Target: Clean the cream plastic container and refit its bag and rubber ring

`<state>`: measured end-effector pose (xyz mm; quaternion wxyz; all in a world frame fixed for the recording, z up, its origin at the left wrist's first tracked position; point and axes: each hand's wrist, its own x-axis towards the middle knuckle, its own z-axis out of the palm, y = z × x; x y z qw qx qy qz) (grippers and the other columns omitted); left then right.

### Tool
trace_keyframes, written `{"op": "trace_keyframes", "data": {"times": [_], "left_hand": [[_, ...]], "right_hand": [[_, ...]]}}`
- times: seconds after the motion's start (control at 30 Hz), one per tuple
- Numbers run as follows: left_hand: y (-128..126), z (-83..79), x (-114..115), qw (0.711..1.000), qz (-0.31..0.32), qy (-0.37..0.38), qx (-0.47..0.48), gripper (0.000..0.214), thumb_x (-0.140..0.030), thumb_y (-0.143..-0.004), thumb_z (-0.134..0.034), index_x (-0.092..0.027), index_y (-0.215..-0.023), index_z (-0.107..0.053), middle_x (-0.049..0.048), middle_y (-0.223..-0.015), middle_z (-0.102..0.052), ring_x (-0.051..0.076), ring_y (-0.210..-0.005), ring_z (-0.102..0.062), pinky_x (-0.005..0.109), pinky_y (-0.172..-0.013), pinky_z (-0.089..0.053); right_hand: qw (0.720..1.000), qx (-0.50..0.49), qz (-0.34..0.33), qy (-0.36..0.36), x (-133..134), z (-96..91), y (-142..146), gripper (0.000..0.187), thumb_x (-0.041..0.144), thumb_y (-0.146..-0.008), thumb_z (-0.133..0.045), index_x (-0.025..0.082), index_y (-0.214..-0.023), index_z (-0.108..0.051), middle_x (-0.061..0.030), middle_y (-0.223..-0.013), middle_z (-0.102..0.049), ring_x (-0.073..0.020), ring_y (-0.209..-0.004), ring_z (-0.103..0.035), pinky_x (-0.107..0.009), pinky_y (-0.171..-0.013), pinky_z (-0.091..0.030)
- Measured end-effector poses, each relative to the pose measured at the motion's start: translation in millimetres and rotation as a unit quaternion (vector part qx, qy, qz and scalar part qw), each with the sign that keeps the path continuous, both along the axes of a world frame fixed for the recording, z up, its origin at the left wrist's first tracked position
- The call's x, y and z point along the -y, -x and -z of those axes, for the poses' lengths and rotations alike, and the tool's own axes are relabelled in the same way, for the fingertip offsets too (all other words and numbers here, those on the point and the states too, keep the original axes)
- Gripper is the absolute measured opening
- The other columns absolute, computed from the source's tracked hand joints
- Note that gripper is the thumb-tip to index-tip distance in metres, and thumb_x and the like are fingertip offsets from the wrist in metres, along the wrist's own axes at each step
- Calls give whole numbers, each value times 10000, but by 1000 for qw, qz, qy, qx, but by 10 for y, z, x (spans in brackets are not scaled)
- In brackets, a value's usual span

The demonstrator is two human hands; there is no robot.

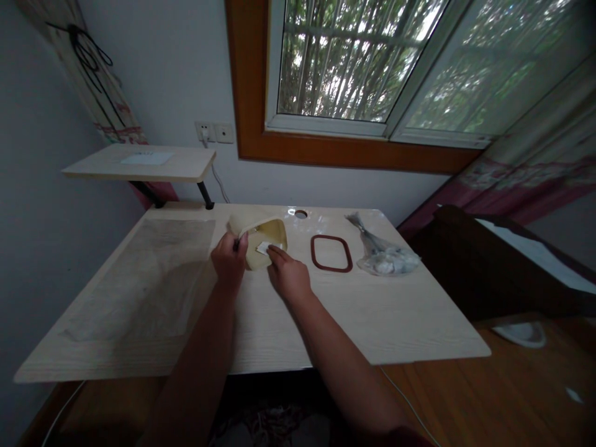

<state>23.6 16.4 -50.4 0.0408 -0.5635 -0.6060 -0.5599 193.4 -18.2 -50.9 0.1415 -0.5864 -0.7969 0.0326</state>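
A cream-yellow, hollow, tub-like container (278, 231) lies tilted on the table, its inside facing me. At its left side, my left hand (229, 261) is closed around a small dark object (236, 244), mostly hidden by the fingers. My right hand (289, 274) pinches a small white piece (263, 248) against or just above the inside of the container. Whether the piece touches the container I cannot tell. Right of the hands, a reddish-brown rounded-square frame (349, 256) lies flat on the table.
A knotted clear plastic bag (388, 259) with whitish contents rests on the light wooden table (372, 329) at the right. A clear plastic sheet (139, 279) covers the left part. A raised shelf (139, 164) stands at the back left, and a cable hole (300, 214) is near the back edge.
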Motion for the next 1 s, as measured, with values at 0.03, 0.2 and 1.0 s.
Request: {"op": "trace_keyframes", "data": {"times": [0.03,0.2,1.0], "left_hand": [[2,-15,2,1000,3,0,12,336,-399,-901,-558,-203,-643,-467,-20,-603,-487,127,-582,-442,261,-595,-327],[-44,-54,12,997,34,22,64,264,-401,-890,-563,-202,-720,-526,-23,-632,-512,126,-597,-470,248,-591,-348],[-207,180,-28,992,88,79,31,320,-375,-968,-444,-228,-685,-421,-8,-638,-495,162,-635,-477,277,-613,-328]], "right_hand": [[1000,2,3,-1,-11,-7,-24,475,291,-977,-430,335,-1447,-482,29,-1540,-455,-190,-1011,-704,-335,-855,-586],[1000,1,3,-8,-15,-30,-39,464,264,-991,-401,332,-1441,-494,19,-1514,-492,-184,-1018,-702,-322,-850,-582],[999,-16,37,23,76,-114,25,531,282,-950,-437,299,-1481,-434,-24,-1553,-438,-215,-1066,-689,-366,-884,-577]]}}
